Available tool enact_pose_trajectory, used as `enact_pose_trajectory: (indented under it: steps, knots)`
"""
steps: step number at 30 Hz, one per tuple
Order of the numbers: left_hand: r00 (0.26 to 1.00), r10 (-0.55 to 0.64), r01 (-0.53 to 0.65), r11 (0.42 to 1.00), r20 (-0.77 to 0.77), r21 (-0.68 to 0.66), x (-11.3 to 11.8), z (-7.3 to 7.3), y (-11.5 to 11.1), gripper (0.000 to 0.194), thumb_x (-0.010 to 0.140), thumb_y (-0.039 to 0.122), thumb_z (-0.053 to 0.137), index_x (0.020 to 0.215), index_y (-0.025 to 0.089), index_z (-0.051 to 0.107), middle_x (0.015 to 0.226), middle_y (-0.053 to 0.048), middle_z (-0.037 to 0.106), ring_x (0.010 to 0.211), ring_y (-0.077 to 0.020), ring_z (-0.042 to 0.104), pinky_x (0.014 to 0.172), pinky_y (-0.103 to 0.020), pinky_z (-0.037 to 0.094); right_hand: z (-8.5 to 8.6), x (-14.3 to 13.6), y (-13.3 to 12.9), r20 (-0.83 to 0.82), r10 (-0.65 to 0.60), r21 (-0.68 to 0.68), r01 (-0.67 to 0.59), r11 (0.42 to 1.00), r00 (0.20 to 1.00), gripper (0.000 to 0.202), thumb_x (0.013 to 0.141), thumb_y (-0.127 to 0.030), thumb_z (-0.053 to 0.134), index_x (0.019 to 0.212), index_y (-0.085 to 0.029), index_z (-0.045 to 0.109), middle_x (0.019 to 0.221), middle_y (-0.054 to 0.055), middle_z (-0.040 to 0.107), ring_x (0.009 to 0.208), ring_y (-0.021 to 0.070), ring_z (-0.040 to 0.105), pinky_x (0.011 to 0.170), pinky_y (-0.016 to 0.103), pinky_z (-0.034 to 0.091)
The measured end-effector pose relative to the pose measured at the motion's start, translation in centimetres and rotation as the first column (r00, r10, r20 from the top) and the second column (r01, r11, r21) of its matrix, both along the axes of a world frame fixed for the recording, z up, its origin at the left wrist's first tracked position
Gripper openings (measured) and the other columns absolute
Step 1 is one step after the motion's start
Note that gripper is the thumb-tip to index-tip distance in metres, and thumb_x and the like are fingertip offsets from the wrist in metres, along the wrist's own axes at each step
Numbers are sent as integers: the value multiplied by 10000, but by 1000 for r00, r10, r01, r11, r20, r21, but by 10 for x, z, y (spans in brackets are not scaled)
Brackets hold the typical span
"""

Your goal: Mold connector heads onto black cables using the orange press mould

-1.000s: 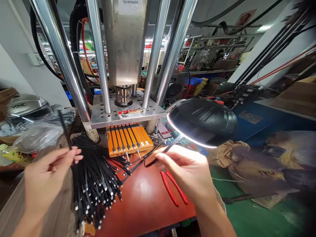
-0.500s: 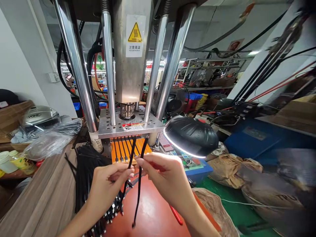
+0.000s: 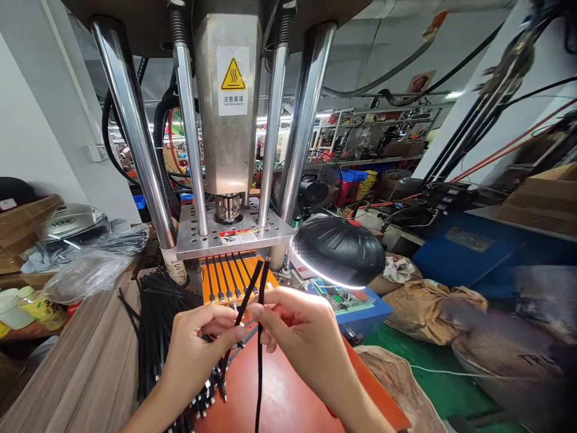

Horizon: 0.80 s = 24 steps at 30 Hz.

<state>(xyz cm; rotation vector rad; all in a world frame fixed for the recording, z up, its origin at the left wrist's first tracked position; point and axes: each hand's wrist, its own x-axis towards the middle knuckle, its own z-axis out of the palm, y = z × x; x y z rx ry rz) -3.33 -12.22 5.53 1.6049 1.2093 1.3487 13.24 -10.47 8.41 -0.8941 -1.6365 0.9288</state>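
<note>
My left hand (image 3: 196,343) pinches a flat black strap (image 3: 250,291) that leans up to the right. Between the thumb and fingers of my right hand (image 3: 306,325) is a second black strap (image 3: 260,379), nearly upright, its long end hanging down. The upper ends of both straps stand close together in front of an orange fixture plate (image 3: 205,282). Several black straps lie side by side in that plate's slots. Left of my hands is a big bundle of black straps (image 3: 157,319) with shiny ends, partly hidden by my left forearm.
A heated press with a metal plate (image 3: 192,243) and steel columns stands over the fixture. At its right is a black lamp (image 3: 338,249), above a blue control box (image 3: 376,313). Below my hands lies a reddish-brown work surface (image 3: 288,391). A wood-grain board (image 3: 81,355) runs along the left.
Both straps' upper ends have come lower, away from the press plate, and closer together. The right-hand strap hangs straighter. My view has shifted slightly.
</note>
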Motion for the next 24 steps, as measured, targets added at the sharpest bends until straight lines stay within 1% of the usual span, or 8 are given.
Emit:
enact_pose_trajectory:
  steps: [2,6,11,14,17,20,22,24]
  knots:
    - [1000,21,-21,1000,-12,18,2,0,1,162,700,335,759,741,184,720,662,-21,714,572,-156,673,543,-198,560,-1,0,-1,42,-54,84,50,995,998,267,870,-342,581,653,-186,582,505,-28,527,401,104,504,398,194,400]
    - [998,52,-50,996,-24,73,7,-2,2,163,721,337,743,707,180,702,633,-12,689,543,-132,641,531,-187,543,-2,3,-4,141,-155,269,113,956,978,333,953,-309,459,663,-185,567,647,8,538,564,118,518,465,204,377]
    - [999,46,-45,997,-15,60,11,-4,2,150,741,339,732,778,195,715,664,-5,696,588,-133,651,570,-184,541,-7,4,-4,131,-172,282,130,950,976,284,977,-288,438,761,-196,598,710,14,538,661,138,537,544,231,395]
    - [999,26,-23,998,-47,54,13,-5,4,140,770,331,702,820,201,716,664,1,682,592,-127,635,584,-186,531,-9,-1,-1,127,-193,322,144,936,973,296,951,-258,475,675,-189,557,662,-1,510,597,124,489,518,235,358]
    - [995,10,-3,998,-103,68,14,-7,8,188,832,353,625,785,188,701,714,-22,664,650,-140,621,595,-198,515,-9,-6,7,97,-199,369,150,917,975,291,911,-234,509,626,-184,531,619,-11,499,566,117,457,503,231,332]
    - [994,-13,15,1000,-105,17,16,-15,12,299,849,426,593,720,174,689,748,-49,664,722,-174,626,611,-218,507,-8,-7,19,51,-129,318,106,942,990,309,894,-293,520,607,-182,538,586,-12,493,541,116,453,501,233,339]
    - [997,-51,45,995,-62,-93,19,-23,12,335,829,473,606,726,171,706,750,-56,690,744,-200,648,642,-243,519,-7,-4,31,7,-64,182,62,981,998,339,883,-379,527,606,-183,533,559,-22,475,488,108,431,476,234,336]
    - [995,-95,89,973,-16,-212,23,-32,12,358,819,498,608,762,166,730,760,-63,717,754,-222,670,678,-271,535,-6,1,45,-44,-43,18,44,999,998,361,853,-460,552,618,-189,513,529,-42,447,450,101,407,455,228,338]
